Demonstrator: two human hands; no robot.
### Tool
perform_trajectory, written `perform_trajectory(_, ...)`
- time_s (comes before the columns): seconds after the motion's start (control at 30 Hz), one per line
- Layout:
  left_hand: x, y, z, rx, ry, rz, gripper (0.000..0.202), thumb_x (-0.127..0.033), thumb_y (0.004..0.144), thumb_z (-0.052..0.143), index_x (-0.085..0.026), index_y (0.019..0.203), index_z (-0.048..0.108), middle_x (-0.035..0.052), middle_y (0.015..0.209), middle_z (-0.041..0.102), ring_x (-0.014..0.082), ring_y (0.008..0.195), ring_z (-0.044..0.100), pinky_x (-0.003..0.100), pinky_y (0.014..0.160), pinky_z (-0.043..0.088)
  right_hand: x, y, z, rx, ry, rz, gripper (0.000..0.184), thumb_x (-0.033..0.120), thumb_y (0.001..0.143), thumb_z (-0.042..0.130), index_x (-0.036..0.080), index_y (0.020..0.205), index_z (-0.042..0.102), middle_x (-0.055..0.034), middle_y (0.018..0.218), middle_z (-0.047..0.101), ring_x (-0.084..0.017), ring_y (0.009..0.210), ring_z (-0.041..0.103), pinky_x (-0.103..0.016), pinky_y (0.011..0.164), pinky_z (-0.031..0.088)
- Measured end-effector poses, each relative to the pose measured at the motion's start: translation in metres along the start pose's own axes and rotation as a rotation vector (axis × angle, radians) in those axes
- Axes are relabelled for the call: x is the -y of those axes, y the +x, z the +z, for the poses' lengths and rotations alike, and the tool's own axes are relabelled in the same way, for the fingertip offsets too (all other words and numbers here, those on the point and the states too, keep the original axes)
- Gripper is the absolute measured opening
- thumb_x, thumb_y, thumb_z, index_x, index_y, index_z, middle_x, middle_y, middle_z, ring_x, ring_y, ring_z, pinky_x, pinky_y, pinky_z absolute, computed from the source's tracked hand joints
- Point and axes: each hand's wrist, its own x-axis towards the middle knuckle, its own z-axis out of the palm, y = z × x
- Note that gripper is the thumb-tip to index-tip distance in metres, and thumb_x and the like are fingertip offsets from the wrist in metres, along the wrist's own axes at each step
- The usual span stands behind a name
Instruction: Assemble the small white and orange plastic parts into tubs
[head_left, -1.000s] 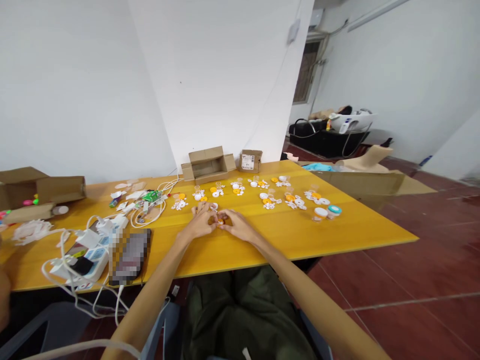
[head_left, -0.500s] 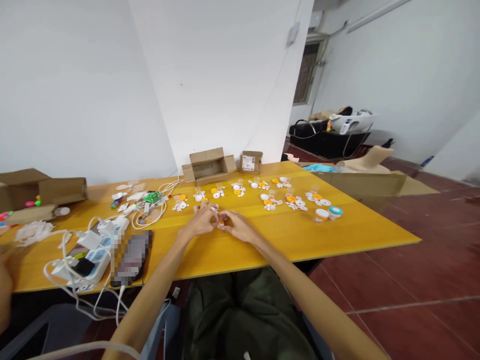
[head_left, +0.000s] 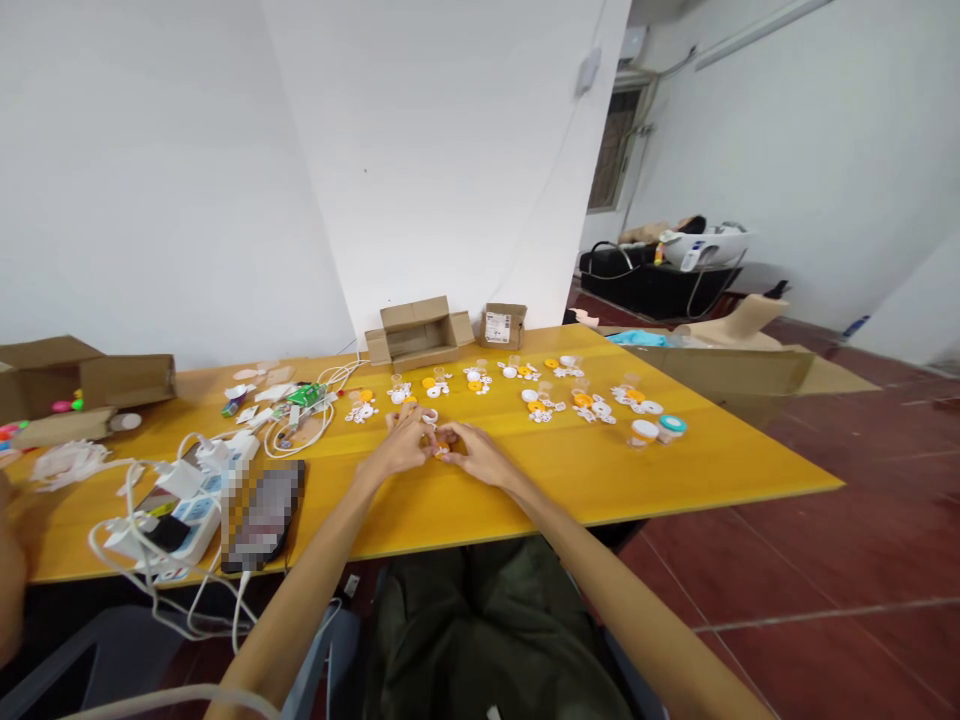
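Over the middle of the table, my left hand (head_left: 406,444) and my right hand (head_left: 475,454) meet fingertip to fingertip. Both are closed on a small orange plastic part (head_left: 441,451) with some white on it; the fingers cover much of it. A white cup-like piece (head_left: 430,417) shows just beyond my left fingers, and I cannot tell whether they touch it. Farther back lie small groups of white and orange plastic pieces with clear cups, such as one orange disc (head_left: 583,400). To the right stand a jar with a white lid (head_left: 643,431) and one with a teal lid (head_left: 671,428).
On the left are a phone (head_left: 264,515), a power strip (head_left: 217,500) with tangled white cables, and a cardboard box (head_left: 124,383). An open carton (head_left: 420,340) and a smaller box (head_left: 502,326) stand by the wall. Part of another person's arm (head_left: 9,580) shows at the left edge.
The hands stay in nearly the same place, still holding the orange part. A little more of the white cup-like piece shows beyond the left fingers.
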Motion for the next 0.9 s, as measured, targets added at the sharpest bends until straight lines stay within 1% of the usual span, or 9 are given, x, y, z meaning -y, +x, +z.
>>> perform_trajectory(0.13,0.0008,-0.0007,0.0016,-0.015,0.028,0.011,0.012,-0.017,0.078,0.064,-0.023,0.074,0.074,0.0064,0.128,0.061,0.0343,0.128,0.042,0.054,0.104,0.036,0.0001,-0.0001,-0.0003,-0.001,-0.01,-0.005,0.025,0.02,0.078,0.073,0.023,0.102,0.068,-0.0032,0.1,0.073,-0.019,0.092,0.066,-0.034,0.087,0.051)
perform_trajectory(0.3,0.0031,0.0002,0.0046,-0.017,0.035,0.017,0.013,-0.02,0.078,0.064,-0.025,0.076,0.076,0.0059,0.128,0.061,0.0341,0.129,0.042,0.052,0.105,0.037,-0.0011,-0.0004,-0.0001,-0.01,-0.025,-0.014,0.023,0.024,0.079,0.073,0.023,0.101,0.068,-0.0028,0.098,0.072,-0.019,0.09,0.066,-0.034,0.086,0.051)
perform_trajectory(0.47,0.002,0.0023,0.0044,0.008,0.024,0.004,0.015,-0.014,0.075,0.064,-0.023,0.074,0.075,0.0066,0.125,0.062,0.0341,0.126,0.044,0.053,0.104,0.038,-0.0023,-0.0005,0.0001,-0.003,-0.018,-0.008,0.026,0.019,0.078,0.072,0.023,0.103,0.068,-0.0032,0.1,0.072,-0.019,0.092,0.066,-0.035,0.087,0.051)
perform_trajectory(0.57,0.0019,0.0022,0.0043,-0.004,-0.001,0.008,0.015,-0.012,0.074,0.064,-0.023,0.071,0.074,0.007,0.124,0.062,0.0348,0.126,0.045,0.053,0.104,0.037,-0.0026,-0.0002,-0.0002,0.004,-0.013,0.001,0.028,0.017,0.077,0.072,0.023,0.104,0.068,-0.0036,0.101,0.073,-0.02,0.093,0.066,-0.035,0.088,0.051)
perform_trajectory(0.77,0.0027,-0.0007,0.0065,-0.033,0.005,0.002,0.013,-0.016,0.077,0.064,-0.023,0.073,0.074,0.0066,0.128,0.06,0.0346,0.129,0.043,0.053,0.104,0.037,-0.0005,0.0001,-0.0007,-0.001,-0.015,-0.012,0.025,0.017,0.078,0.072,0.023,0.102,0.068,-0.0031,0.1,0.073,-0.019,0.09,0.066,-0.035,0.086,0.052)
perform_trajectory(0.9,0.0007,-0.0017,0.0074,-0.037,0.026,0.006,0.012,-0.019,0.079,0.064,-0.024,0.075,0.074,0.0064,0.128,0.06,0.0331,0.127,0.043,0.053,0.104,0.037,0.0002,-0.0001,-0.0007,-0.001,-0.008,-0.013,0.025,0.017,0.078,0.073,0.024,0.101,0.068,-0.0027,0.1,0.073,-0.019,0.091,0.066,-0.034,0.087,0.051)
